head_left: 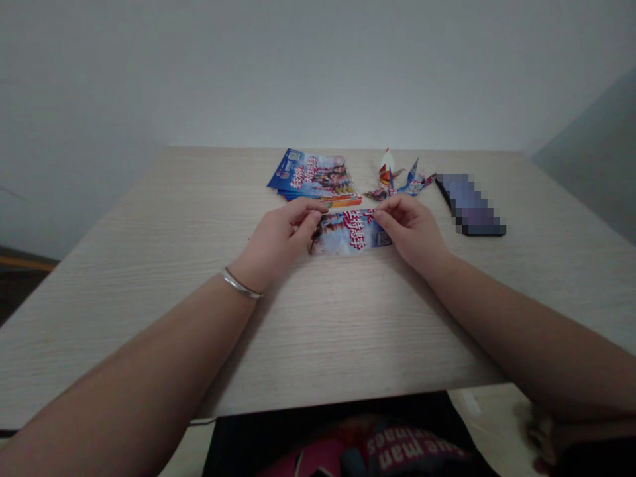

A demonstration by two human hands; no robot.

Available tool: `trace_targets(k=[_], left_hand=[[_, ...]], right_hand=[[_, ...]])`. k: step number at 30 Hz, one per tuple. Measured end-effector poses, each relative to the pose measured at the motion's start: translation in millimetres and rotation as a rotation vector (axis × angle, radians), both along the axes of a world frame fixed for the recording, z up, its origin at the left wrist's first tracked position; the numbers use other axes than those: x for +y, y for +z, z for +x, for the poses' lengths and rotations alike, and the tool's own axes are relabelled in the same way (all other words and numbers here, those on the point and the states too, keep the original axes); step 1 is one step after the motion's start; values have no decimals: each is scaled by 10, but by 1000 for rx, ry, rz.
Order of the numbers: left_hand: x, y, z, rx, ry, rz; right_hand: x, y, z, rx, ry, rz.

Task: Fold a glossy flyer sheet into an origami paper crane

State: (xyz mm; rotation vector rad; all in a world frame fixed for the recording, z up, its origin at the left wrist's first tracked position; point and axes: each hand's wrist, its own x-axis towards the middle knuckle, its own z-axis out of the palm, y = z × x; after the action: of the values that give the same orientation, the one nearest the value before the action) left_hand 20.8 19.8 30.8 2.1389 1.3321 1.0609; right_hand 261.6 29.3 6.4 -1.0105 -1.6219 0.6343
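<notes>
A printed paper sheet (348,232), blue with red and white lettering, is folded into a narrow strip between my hands, just above or on the table. My left hand (291,232) pinches its upper left corner between thumb and fingers. At the upper right corner, my right hand (412,228) grips it the same way. Behind the strip lies a fanned stack of printed flyers (318,175) in similar colours. Folded paper cranes (397,182) made of the same kind of print sit to the right of the stack.
A smartphone (472,205), its screen blurred out, lies right of the paper cranes. The pale wood-grain table (318,331) meets a white wall (318,73) at the back. Its front edge runs close to my lap.
</notes>
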Motion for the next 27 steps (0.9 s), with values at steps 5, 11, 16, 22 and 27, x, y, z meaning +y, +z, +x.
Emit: trace_targets(k=[5,11,16,22,27], left_hand=[[78,-119,-3,-226,-99,-128],[127,-143,-72,-51,-313,-40],[165,-142,-111,10,-381,99],[88,-111,-31,-28,-65,-69],[66,-59,-2,-25,44,-144]], right_hand=[[46,-22,-33,61,6,-128],[92,-65,15,109,-4,-308],[78,-52,37,52,-32,-392],[7,14,14,215,103,-553],[-23,-22,-33,134,141,-476]])
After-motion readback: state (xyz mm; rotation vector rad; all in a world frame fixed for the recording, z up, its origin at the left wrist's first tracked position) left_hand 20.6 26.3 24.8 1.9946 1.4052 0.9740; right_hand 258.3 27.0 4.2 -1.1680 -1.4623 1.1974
